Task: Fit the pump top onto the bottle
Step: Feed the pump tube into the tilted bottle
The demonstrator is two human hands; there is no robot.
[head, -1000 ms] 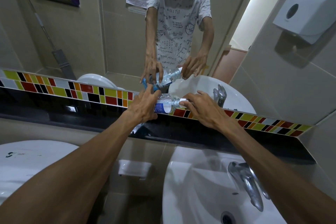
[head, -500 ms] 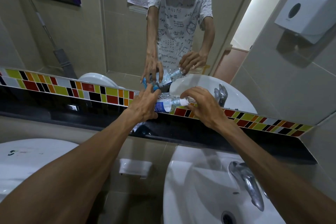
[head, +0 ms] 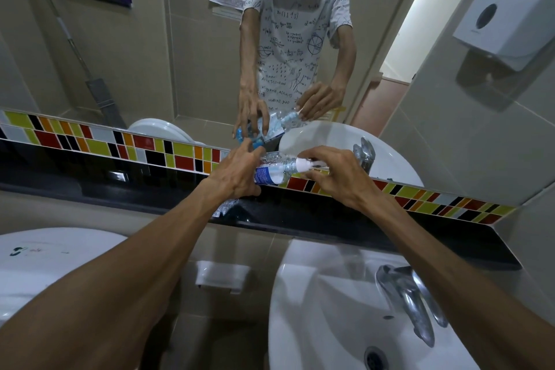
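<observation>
Left hand (head: 237, 179): your grip is wrapped round the clear plastic bottle (head: 271, 171), holding it tilted on its side over the black ledge (head: 360, 224).
Right hand (head: 336, 176): fingertips pinch the white pump top (head: 306, 164) at the bottle's neck.
Below: white sink (head: 324, 309).

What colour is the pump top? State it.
White: the pump top on the bottle neck, under the right hand, in the head view.
</observation>
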